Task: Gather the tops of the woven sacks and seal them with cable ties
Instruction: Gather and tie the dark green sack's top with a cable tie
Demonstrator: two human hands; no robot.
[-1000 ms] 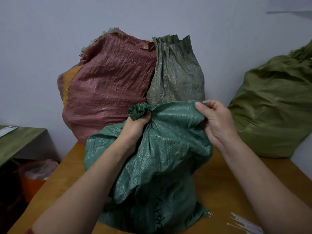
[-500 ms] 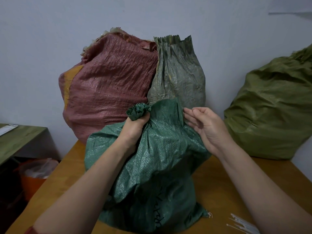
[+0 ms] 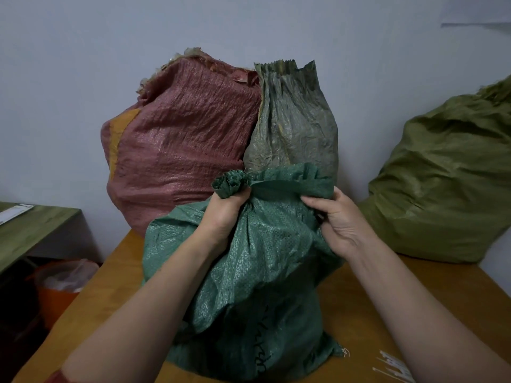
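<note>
Single head-worn wide view, forward and down, close above the green sack [image 3: 271, 258].

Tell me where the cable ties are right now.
In the head view, the cable ties lie on the wooden table at the bottom right corner, just right of the dark green sack that both hands hold.

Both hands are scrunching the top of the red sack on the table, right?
No. In the head view the left hand and right hand grip the top of the dark green sack on the table; the red sack stands untouched behind it.
</note>
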